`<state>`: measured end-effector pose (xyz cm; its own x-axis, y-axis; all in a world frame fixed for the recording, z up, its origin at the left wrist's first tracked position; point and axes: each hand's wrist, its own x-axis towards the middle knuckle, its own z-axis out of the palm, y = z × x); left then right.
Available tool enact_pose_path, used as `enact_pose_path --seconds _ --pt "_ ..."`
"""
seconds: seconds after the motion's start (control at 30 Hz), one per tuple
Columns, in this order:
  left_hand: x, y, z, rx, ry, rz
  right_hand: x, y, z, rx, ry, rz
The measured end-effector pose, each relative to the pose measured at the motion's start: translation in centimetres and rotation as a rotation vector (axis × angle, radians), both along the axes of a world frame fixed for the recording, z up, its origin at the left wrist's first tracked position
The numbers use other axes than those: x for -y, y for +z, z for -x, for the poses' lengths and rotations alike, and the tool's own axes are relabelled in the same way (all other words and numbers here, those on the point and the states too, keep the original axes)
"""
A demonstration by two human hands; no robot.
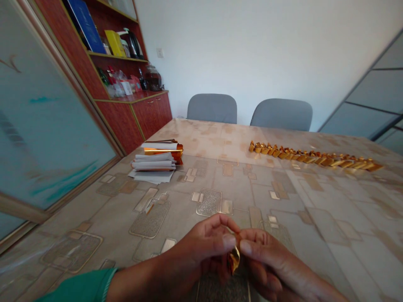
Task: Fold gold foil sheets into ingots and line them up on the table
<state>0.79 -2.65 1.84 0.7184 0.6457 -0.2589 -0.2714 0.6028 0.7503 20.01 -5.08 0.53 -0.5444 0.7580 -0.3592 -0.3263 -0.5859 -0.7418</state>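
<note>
Between my two hands, low in the head view, is a small piece of shiny gold foil paper (234,261), folded or curled. My left hand (209,247) pinches it from the left with thumb and fingers. From the right, the thumb and fingertips of my right hand (267,256) close on its upper edge. My fingers cover much of the piece, so its full shape is hidden. Farther off to the right, a long row of folded gold foil pieces (310,157) lies on the table. At the left rests a stack of white-backed gold foil sheets (154,165).
A patterned cloth covers the table (226,172). Beyond its far edge stand two grey chairs, a left chair (212,108) and a right chair (282,114). A red-brown cabinet (151,113) with loaded shelves and a sliding glass door (47,117) are on the left.
</note>
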Motion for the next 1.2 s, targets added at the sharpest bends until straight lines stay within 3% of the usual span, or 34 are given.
enact_pose_path --seconds 0.1,0.3,0.6,0.8,1.03,1.2 --pt "-0.2 0.1 0.2 0.075 -0.04 0.083 0.2 0.3 0.1 -0.025 -0.034 -0.042" --pt "-0.1 0.4 0.2 0.085 -0.088 0.107 0.4 0.6 0.3 -0.058 -0.004 -0.039" --pt "0.0 0.0 -0.1 0.147 -0.048 0.219 0.6 0.9 0.5 -0.026 -0.049 -0.012" --pt "-0.1 -0.1 -0.2 0.185 -0.031 0.318 0.7 0.1 0.4 -0.077 -0.109 0.002" --pt "0.1 0.4 -0.5 0.009 0.036 0.076 0.6 -0.3 0.3 -0.023 -0.111 0.067" --pt "0.0 0.4 -1.2 -0.111 0.092 0.005 0.9 1.0 1.1 0.098 -0.16 0.073"
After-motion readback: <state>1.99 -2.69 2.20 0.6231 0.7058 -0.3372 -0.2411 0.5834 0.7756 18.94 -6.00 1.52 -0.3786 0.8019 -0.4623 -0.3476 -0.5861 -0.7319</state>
